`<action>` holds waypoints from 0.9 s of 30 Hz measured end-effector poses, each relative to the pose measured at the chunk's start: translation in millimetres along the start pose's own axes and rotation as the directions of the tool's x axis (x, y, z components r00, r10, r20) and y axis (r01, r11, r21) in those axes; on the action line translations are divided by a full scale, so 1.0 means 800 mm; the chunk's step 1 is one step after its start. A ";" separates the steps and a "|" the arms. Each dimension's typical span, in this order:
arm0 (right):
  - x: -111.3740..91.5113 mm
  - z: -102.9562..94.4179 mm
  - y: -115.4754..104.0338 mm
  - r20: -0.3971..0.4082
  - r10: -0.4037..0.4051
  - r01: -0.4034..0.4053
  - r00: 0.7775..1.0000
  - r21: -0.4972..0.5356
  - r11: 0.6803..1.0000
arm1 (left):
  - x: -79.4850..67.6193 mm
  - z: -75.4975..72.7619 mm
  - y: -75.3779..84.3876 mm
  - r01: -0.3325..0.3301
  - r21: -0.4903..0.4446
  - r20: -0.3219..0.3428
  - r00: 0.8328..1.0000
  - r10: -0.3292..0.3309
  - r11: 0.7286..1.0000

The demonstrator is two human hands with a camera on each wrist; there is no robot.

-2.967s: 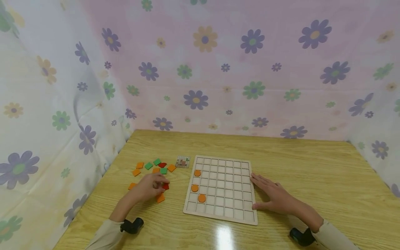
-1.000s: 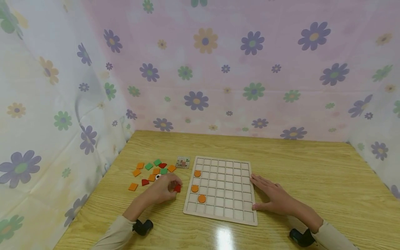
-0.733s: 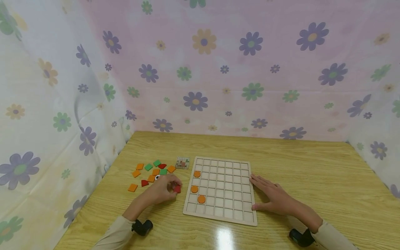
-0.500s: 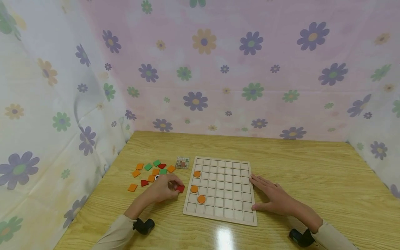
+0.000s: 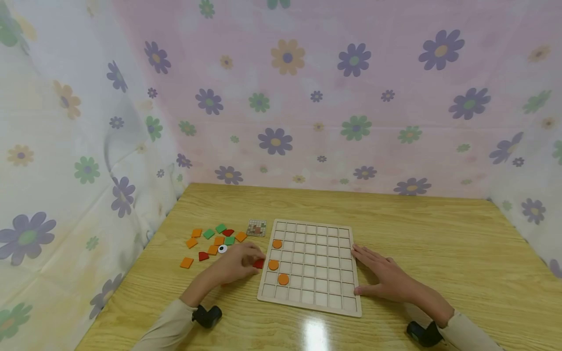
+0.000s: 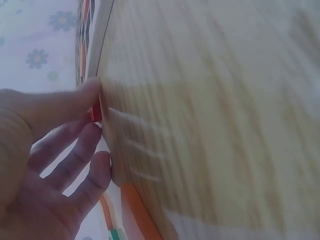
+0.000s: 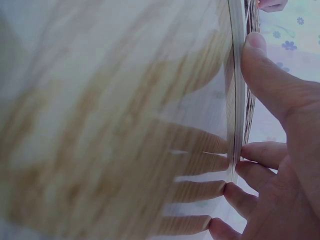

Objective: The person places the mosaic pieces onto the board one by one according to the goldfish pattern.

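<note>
My left hand (image 5: 234, 263) pinches a red tile (image 5: 259, 263) between thumb and fingers, right at the left edge of the wooden grid board (image 5: 309, 270). In the left wrist view the red tile (image 6: 96, 112) shows partly, low over the table, behind the thumb. My right hand (image 5: 386, 278) rests at the board's right edge, thumb and fingers spread, fingertips touching the rim (image 7: 239, 100). Three orange round pieces sit in cells on the board's left side, one of them an orange disc (image 5: 283, 279) near the front.
Left of the board lie several orange tiles (image 5: 186, 263), green tiles (image 5: 209, 234) and two red tiles, one a red piece (image 5: 204, 256). A white disc with a black dot (image 5: 222, 248) lies by my left hand. A small pattern card (image 5: 256, 227) lies behind the board's left corner.
My left hand has moved right, from among the loose tiles to the board's left edge, carrying the red tile. The white disc has come fully into view. The right hand stays in place.
</note>
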State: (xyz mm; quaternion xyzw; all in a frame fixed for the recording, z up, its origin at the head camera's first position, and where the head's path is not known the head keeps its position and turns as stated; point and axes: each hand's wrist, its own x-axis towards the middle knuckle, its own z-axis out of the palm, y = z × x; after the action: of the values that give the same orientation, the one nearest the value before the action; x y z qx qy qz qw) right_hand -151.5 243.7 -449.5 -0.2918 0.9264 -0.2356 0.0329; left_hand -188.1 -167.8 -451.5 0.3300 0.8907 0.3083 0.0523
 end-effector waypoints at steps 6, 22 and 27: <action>-0.001 0.002 0.002 -0.009 0.004 -0.004 1.000 -0.009 1.000 | 0.005 0.001 0.002 -0.003 0.061 0.018 1.000 0.002 0.998; -0.001 0.002 0.003 -0.010 -0.010 0.010 1.000 -0.010 1.000 | 0.003 -0.005 -0.001 -0.057 0.016 -0.006 0.998 0.057 0.998; -0.002 0.002 0.003 -0.013 -0.006 0.006 1.000 -0.006 1.000 | 0.011 -0.011 0.003 -0.074 0.035 -0.028 0.997 0.075 0.997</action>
State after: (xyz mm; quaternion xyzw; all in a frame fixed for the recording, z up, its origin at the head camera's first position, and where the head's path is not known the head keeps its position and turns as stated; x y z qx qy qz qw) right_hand -151.1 245.7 -452.1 -0.2931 0.9264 -0.2349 0.0253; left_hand -196.2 -165.8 -442.1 0.3592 0.8836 0.2996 0.0223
